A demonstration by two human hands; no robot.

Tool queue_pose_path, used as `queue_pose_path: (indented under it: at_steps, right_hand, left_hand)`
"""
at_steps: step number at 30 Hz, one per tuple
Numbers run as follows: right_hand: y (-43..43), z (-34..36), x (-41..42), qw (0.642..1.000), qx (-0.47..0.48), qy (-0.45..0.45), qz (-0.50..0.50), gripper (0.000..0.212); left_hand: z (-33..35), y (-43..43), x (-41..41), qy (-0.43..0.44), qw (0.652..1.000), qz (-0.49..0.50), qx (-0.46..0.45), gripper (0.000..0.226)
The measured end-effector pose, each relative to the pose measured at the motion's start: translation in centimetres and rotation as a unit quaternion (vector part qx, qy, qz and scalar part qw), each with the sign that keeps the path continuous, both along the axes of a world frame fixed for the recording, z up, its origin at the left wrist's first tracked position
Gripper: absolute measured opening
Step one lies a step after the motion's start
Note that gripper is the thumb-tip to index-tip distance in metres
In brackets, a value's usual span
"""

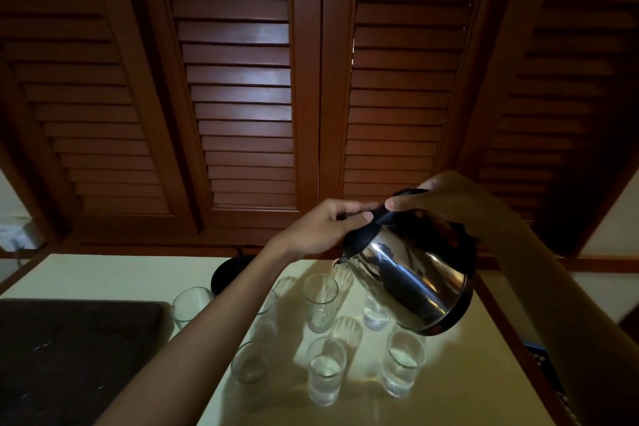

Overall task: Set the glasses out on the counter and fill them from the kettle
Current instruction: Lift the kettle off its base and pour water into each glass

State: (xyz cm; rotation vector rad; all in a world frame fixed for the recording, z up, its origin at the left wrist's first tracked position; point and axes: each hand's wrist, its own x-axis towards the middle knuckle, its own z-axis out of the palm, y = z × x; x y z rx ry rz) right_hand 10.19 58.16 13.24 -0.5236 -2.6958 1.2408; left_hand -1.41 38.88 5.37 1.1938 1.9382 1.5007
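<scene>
above the pale counter (103,273), the tilted steel kettle (411,280) is gripped by the right hand (456,204), black lid (359,239) pressed by straight fingers of the left hand (325,228), spout pointing left over an empty clear glass (320,301)

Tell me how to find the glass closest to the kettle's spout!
Start at the shiny metal kettle tilted above the pale counter and follow it down to its spout. The glass stands just below the spout, in the back row. It looks empty, while the neighbour on its right and the neighbour in front hold water.
</scene>
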Motion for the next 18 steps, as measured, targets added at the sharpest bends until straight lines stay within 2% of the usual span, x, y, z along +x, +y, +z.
queue_pose_path:
  at_steps: [13, 18]
  right_hand:
    - [-1.1, 0.2, -0.4, 0.999, 0.032, -0.032, -0.017, 0.053]
    - [-1.2, 0.5, -0.1, 0.999, 0.034, -0.036, -0.008, 0.046]
  left_hand:
    - [-0.7, -0.5, 0.0, -0.018, 1.000, 0.011, 0.001, 0.041]
    - [-0.7, -0.5, 0.0, -0.017, 1.000, 0.011, 0.000, 0.041]
